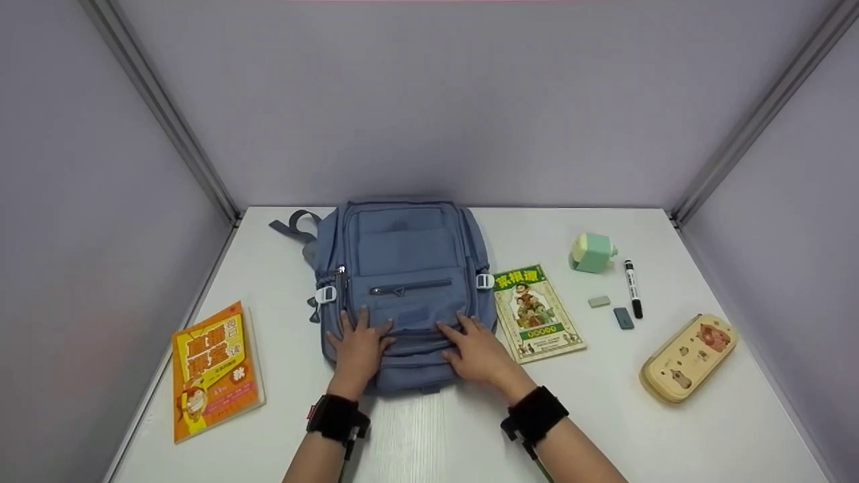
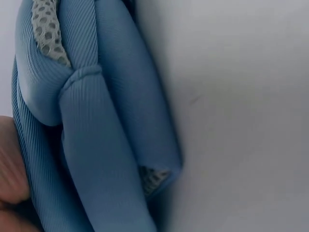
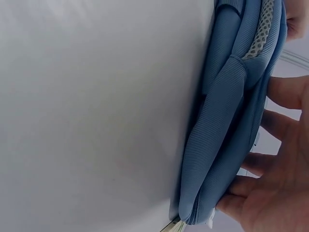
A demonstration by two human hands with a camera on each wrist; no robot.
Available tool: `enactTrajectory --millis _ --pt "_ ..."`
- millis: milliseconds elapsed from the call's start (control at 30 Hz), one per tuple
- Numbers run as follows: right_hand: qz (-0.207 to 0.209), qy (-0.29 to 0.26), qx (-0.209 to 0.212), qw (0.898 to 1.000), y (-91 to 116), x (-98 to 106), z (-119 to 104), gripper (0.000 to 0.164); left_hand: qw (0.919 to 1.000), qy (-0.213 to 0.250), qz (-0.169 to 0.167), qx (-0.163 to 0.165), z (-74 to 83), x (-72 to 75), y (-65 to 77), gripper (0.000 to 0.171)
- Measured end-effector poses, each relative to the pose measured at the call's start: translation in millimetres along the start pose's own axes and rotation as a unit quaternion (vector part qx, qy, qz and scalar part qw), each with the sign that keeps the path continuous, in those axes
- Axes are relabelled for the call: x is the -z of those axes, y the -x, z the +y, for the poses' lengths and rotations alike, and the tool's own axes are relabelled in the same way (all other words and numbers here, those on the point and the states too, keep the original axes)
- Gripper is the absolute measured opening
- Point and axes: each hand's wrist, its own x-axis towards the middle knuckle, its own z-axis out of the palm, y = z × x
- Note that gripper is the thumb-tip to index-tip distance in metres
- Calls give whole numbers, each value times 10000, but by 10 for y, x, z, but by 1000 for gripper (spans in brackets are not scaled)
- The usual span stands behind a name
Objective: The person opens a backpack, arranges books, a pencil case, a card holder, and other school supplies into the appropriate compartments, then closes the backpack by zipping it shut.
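A blue backpack [image 1: 413, 251] lies flat on the table, its front pocket and zippers facing up. On the lower left of its front rests my left hand [image 1: 359, 352], fingers spread. My right hand [image 1: 480, 352] touches the lower right part the same way, its fingers fanned over the fabric. In the right wrist view, the fingers [image 3: 280, 121] lie along the top side of the bag, above its padded edge with grey mesh. The left wrist view shows the bag's padded straps [image 2: 106, 145] close up, with only a bit of the left hand [image 2: 12, 164] at the edge.
An orange book [image 1: 215, 372] lies at the left. Beside the bag's right side is a green book [image 1: 537, 312]. Farther right are a green-and-yellow box-shaped item [image 1: 592, 253], a marker [image 1: 633, 288], two small blocks, grey [image 1: 598, 302] and blue [image 1: 623, 318], and a yellow pencil case [image 1: 688, 359].
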Motion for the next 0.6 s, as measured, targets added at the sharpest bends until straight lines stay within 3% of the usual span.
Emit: enactTrajectory --millis 167,300,367,467,600 --pt "0 112 4 9999 11 -17 3 54 9999 118 35 -38 -43 -3 14 45" --pt "-18 180 82 9998 29 -30 21 53 9977 619 262 -116 -148 45 30 48" --pt "-69 168 144 9997 35 -32 28 53 9936 974 557 -125 -237 75 39 45" --pt "-140 60 136 9998 29 -30 38 53 9809 1440 1302 -72 -407 102 21 35" --pt "-177 -56 48 9998 -1 -18 55 53 9621 1655 2137 359 -661 91 -46 27"
